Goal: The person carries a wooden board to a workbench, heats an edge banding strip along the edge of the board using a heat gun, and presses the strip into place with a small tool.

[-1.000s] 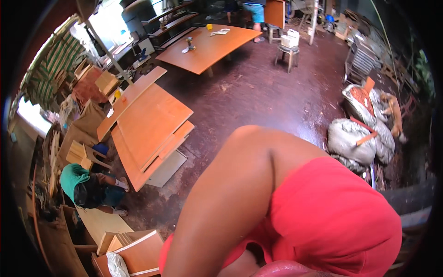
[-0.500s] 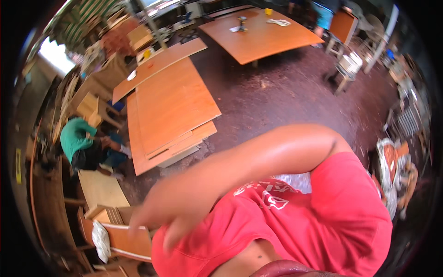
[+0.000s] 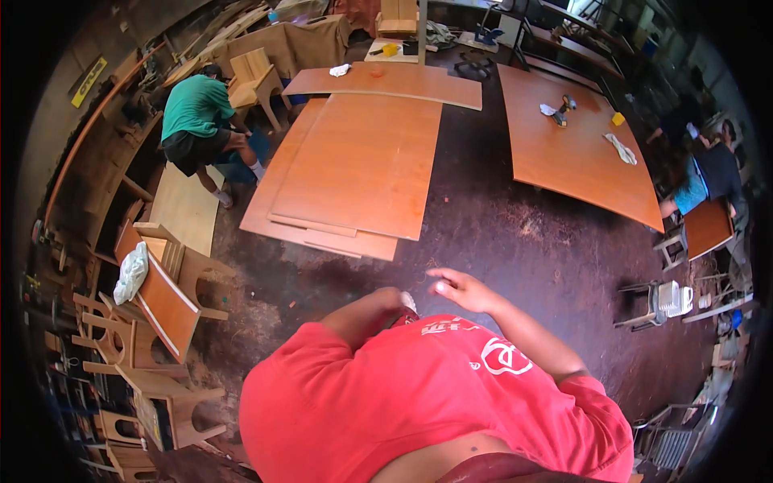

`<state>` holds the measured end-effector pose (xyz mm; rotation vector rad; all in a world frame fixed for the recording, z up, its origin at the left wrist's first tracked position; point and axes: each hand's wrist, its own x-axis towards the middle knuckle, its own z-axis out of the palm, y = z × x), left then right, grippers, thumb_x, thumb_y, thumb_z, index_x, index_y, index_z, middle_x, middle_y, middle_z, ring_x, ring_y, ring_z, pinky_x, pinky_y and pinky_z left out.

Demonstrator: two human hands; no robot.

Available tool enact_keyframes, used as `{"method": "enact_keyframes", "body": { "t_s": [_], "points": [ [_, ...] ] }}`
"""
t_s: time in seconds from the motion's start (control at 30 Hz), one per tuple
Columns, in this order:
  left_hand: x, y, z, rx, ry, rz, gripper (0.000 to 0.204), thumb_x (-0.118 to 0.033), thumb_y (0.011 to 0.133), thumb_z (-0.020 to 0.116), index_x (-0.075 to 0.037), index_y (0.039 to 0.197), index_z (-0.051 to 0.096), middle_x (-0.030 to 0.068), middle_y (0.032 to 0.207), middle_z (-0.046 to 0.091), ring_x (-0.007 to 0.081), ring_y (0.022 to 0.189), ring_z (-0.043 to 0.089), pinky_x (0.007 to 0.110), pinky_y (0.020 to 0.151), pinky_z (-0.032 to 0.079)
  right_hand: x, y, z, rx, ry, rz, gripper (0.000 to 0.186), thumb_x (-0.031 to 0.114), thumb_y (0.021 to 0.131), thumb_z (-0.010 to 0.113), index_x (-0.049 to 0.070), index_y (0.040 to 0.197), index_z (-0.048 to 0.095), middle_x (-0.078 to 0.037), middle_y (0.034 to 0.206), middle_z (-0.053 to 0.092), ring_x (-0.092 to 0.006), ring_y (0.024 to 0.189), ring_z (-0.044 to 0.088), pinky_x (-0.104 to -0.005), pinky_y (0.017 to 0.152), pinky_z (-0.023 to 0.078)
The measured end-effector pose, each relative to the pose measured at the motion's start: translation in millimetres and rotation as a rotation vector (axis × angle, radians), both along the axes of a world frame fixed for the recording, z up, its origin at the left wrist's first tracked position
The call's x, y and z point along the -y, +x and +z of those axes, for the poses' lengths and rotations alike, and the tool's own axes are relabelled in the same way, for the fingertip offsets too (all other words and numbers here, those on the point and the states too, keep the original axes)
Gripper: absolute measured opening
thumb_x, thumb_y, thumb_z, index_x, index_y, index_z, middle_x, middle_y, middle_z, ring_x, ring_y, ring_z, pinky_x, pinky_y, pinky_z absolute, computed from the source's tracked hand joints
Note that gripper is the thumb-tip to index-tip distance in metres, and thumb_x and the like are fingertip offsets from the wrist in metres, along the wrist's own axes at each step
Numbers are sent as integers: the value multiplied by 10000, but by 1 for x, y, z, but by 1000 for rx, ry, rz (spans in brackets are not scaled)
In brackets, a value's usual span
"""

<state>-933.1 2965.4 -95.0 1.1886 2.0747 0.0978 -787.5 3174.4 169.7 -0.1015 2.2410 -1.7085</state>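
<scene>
My right hand (image 3: 460,291) is in front of my red shirt, thumb and fingers apart, with nothing in it. My left hand (image 3: 390,299) hangs low by my waist; its fingers are hidden from view. Closest to both hands, beyond them, is a stack of orange-brown wooden boards (image 3: 362,161), with a long narrow board (image 3: 386,83) lying across its far end. Neither hand touches the boards.
At the right a wide board table (image 3: 572,153) carries a cordless drill (image 3: 561,110) and a white cloth (image 3: 620,149). A person in green (image 3: 193,109) bends at the left; another person (image 3: 717,173) is far right. Wooden chairs (image 3: 165,398) crowd the near left.
My right arm, stretched across to the left before, has drawn back to my front. My left forearm now shows. The view has turned left, so the boards sit further right.
</scene>
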Motion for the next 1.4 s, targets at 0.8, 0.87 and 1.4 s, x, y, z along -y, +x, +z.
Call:
{"method": "enact_keyframes", "body": {
  "t_s": [0.8,0.87,1.4],
  "points": [
    [-221,-125,-23,279,330,-182,333,-349,888,509,-79,947,696,171,965,668,358,888,632,465,790,489,-123,-284,-131,181,407,781,634,551,962,385,38,1307,523,-191,1345,513,-338,1269,458,-395,1077,343],
    [-155,-134,-48,270,310,21,334,-349,891,508,-79,954,694,172,971,667,358,893,631,464,794,488,-187,-282,-155,208,526,696,692,607,924,417,34,1296,529,-208,1333,516,-345,1246,477,-414,1062,359],
    [-235,-131,41,-137,-19,1377,292,-293,736,693,-52,901,697,198,894,681,372,856,665,456,754,531,-529,-359,-316,366,646,192,665,497,842,642,-16,1255,551,-160,1036,675,-261,874,659,-364,777,525]
  ]
}}
